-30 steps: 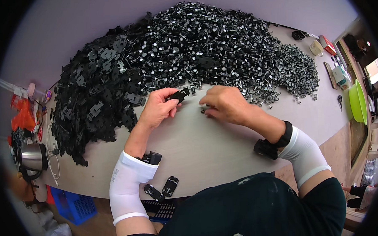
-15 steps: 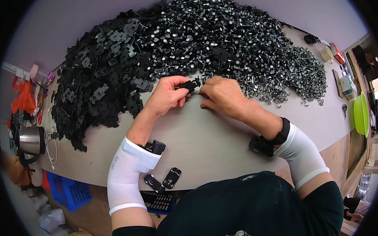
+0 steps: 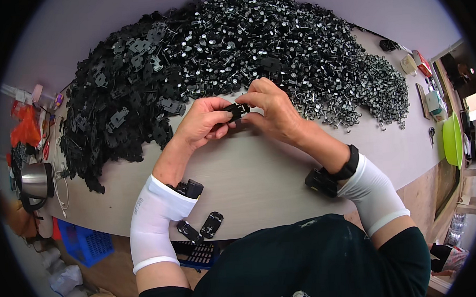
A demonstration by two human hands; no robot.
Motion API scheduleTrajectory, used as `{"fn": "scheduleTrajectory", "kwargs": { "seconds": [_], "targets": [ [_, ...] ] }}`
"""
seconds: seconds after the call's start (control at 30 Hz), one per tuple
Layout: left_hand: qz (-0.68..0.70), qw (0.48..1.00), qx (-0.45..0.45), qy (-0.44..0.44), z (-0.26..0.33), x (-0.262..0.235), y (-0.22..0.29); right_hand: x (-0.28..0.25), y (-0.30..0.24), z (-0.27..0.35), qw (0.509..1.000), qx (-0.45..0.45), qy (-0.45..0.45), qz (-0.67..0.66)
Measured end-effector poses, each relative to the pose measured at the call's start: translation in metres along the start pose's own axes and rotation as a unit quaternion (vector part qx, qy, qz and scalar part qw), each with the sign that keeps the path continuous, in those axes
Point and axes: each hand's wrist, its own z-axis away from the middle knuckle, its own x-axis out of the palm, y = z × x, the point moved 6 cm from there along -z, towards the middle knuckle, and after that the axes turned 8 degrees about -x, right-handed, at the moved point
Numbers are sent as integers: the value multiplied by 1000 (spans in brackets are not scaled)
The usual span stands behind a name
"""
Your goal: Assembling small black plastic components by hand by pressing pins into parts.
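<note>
My left hand (image 3: pixel 202 121) is closed around a black toy car chassis (image 3: pixel 235 112), holding it above the table just in front of the heaps. At the chassis's right end, the thumb and fingers of my right hand (image 3: pixel 273 112) pinch a small bright piece that looks like a wheel axle; the fingertips partly hide it. Beyond my hands lies a large heap of wheel axles with black wheels (image 3: pixel 276 40). A heap of flat black chassis parts (image 3: pixel 108 101) spreads to the left. Two black toy car chassis (image 3: pixel 212 224) lie near the table's front edge, by my left elbow.
A heap of small metallic pieces (image 3: pixel 381 92) lies at the right. A kettle (image 3: pixel 36 180) and white cable (image 3: pixel 63 190) are on the left. Beyond the right edge is a green basin (image 3: pixel 453 142); a blue crate (image 3: pixel 87 242) stands below the table's left side.
My right hand has moved slightly left from the edge of the axle heap and its fingers have closed at the chassis's end. The left hand still holds the chassis, now turned a little.
</note>
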Motion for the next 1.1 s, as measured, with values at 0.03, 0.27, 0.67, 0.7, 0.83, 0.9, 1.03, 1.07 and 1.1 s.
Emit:
{"fn": "scheduleTrajectory", "kwargs": {
  "seconds": [0.03, 0.27, 0.67, 0.7, 0.83, 0.9, 1.03, 1.07, 1.1],
  "targets": [
    [1, 1000, -1, 1, 0, 0, -1, 0, 0, 0, 1000, 0, -1, -2],
    [37, 995, 49, -76, 3, 4, 5, -5, 6, 1, 994, -3, 14, -109],
    [206, 959, 192, -40, -4, -5, 18, 21, 30, -4, 920, 273, 73, -273],
    [220, 952, 207, -49, -4, -7, 18, 19, 28, -6, 920, 273, 71, -273],
    [173, 961, 215, -11, -2, -18, 16, -20, 38, -8, 972, 184, 107, -97],
    [149, 967, 209, 3, -5, -16, 15, -26, 44, 1, 966, 219, -57, 122],
    [81, 977, 197, 20, -3, -15, 15, 2, 28, -1, 937, 183, -184, 233],
    [82, 976, 201, 22, -4, -15, 13, 6, 29, -4, 937, 186, -181, 233],
    [82, 975, 206, 25, -4, -14, 12, 10, 31, -3, 937, 190, -178, 233]
  ]
}}
